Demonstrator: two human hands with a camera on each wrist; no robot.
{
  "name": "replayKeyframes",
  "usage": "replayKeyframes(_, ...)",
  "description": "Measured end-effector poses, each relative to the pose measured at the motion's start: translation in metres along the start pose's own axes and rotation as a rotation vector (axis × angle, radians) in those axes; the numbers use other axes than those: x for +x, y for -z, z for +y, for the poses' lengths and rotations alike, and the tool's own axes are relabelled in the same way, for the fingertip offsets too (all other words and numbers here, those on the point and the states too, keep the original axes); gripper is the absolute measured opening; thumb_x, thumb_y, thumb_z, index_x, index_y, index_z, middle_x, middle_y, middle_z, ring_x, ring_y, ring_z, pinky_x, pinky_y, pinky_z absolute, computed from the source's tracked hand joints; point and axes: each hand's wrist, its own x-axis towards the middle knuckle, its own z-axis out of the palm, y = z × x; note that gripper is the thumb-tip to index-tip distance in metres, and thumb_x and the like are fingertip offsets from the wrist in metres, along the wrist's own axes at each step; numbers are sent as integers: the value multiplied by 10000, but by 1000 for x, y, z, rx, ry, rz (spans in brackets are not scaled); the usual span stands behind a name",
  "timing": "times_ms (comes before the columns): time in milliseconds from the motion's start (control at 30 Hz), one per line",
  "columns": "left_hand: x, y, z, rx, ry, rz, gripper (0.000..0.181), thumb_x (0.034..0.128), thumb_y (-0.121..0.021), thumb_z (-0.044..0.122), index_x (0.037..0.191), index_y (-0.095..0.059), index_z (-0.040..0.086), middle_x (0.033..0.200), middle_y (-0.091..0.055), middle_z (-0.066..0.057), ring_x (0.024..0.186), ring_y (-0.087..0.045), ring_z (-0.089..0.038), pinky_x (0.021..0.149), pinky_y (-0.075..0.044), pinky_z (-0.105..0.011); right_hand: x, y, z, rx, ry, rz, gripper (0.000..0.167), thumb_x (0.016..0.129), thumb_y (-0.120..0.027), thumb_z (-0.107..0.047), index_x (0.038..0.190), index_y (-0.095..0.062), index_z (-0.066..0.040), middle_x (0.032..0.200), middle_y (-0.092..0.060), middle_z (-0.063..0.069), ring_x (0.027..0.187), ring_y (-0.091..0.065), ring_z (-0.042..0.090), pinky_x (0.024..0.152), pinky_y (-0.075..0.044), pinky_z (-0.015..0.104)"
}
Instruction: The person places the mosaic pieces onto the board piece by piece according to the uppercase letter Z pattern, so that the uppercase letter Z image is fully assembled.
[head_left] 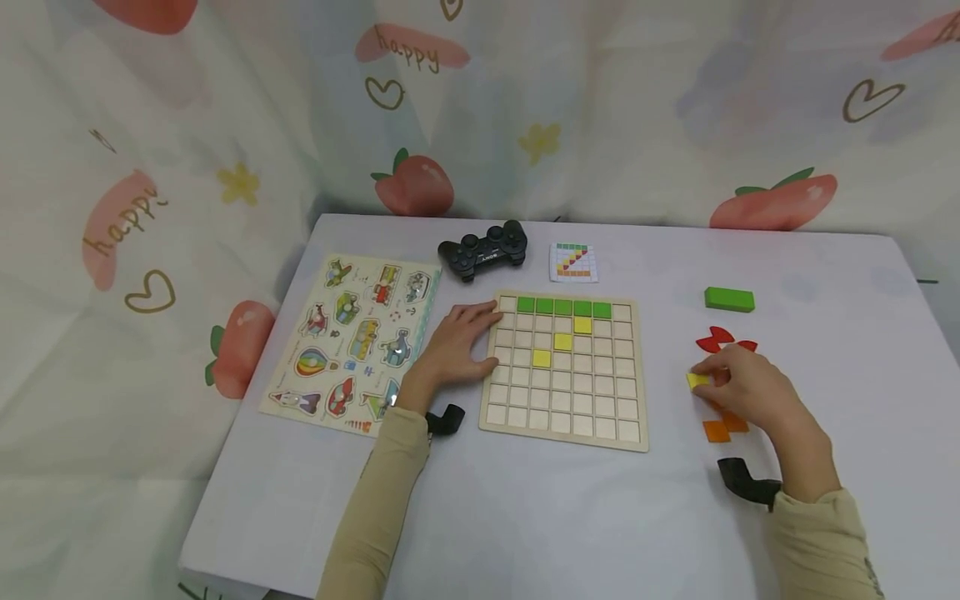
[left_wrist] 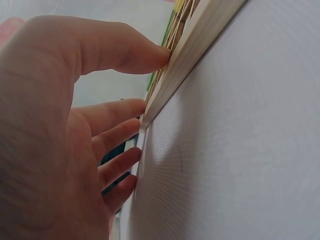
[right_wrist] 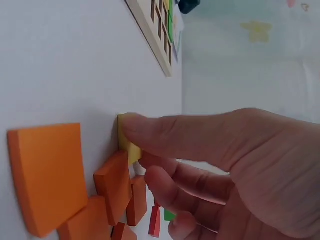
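A wooden grid board point(head_left: 564, 371) lies mid-table, with a row of green square tiles point(head_left: 564, 307) near its far edge and a diagonal of three yellow square tiles point(head_left: 562, 342) below them. My left hand point(head_left: 453, 346) rests at the board's left edge, thumb and fingertips touching the rim and fingers fairly straight. On the right, my right hand point(head_left: 750, 383) pinches a yellow square tile point(head_left: 697, 380) between thumb and fingers, at the table surface. Orange square tiles point(right_wrist: 47, 177) lie close beside that hand, and red pieces point(head_left: 720, 335) sit just beyond it, partly covered.
A green block point(head_left: 729, 299) stands beyond the red pieces. Behind the board are a small pattern card point(head_left: 573, 262) and a black game controller point(head_left: 483, 250). A picture puzzle board point(head_left: 348, 342) lies at the left, partly under the left forearm. A printed curtain hangs behind the table.
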Motion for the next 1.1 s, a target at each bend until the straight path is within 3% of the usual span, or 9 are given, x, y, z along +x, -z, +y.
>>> replayKeyframes(300, 0, 0, 0, -4, -3, 7, 776, 816, -609, 443, 1520, -399, 193, 1599, -281, 26, 1393, -285, -197, 1149, -249, -376, -3, -2, -8, -12, 23, 131, 210, 839, -759, -144, 964, -651, -14, 863, -638, 136, 783, -581, 316, 568, -445, 316)
replayKeyframes(400, 0, 0, 0, -11, 1, 12, 777, 813, -614, 436, 1518, -401, 189, 1598, -283, 20, 1394, -285, -201, 1148, -250, -379, -2, -4, -24, 23, 63, 221, 159, 876, -718, -124, 993, -674, -26, 920, -677, 146, 829, -616, 327, 588, -457, 324)
replayKeyframes(500, 0, 2, 0, -12, 3, 15, 784, 804, -619, 435, 1515, -407, 183, 1597, -287, 14, 1393, -288, -206, 1147, -254, -382, 5, -11, -49, 98, 117, 263, 156, 902, -693, -116, 1032, -685, -29, 966, -686, 141, 866, -607, 307, 645, -459, 332)
replayKeyframes(700, -2, 3, -1, -12, 4, 13, 784, 804, -615, 432, 1515, -407, 176, 1597, -287, 9, 1392, -291, -217, 1146, -256, -395, 27, -51, -108, 274, 272, 213, 131, 898, -695, -76, 1012, -707, -13, 968, -697, 116, 827, -599, 246, 696, -479, 318)
replayKeyframes(833, -3, 3, -2, -21, 6, 17, 779, 807, -614, 430, 1515, -407, 179, 1598, -285, 13, 1394, -286, -216, 1147, -254, -399, 38, -78, -143, 284, 329, 149, 84, 883, -708, -85, 955, -733, -48, 940, -706, 66, 770, -609, 179, 674, -488, 311)
replayKeyframes(967, -2, 1, -2, -37, -3, 15, 774, 807, -617, 422, 1513, -411, 179, 1597, -287, 10, 1395, -282, -216, 1146, -255, -401, 45, -96, -159, 266, 347, 120, 71, 884, -706, -97, 934, -744, -66, 931, -698, 43, 769, -624, 160, 687, -507, 326)
replayKeyframes(1100, 0, 0, 1, -29, -10, 4, 769, 814, -610, 421, 1516, -404, 182, 1598, -281, 11, 1395, -275, -216, 1143, -254, -402, 50, -102, -160, 228, 362, 156, 85, 883, -695, -89, 941, -751, -63, 892, -672, 37, 706, -590, 146, 622, -482, 313)
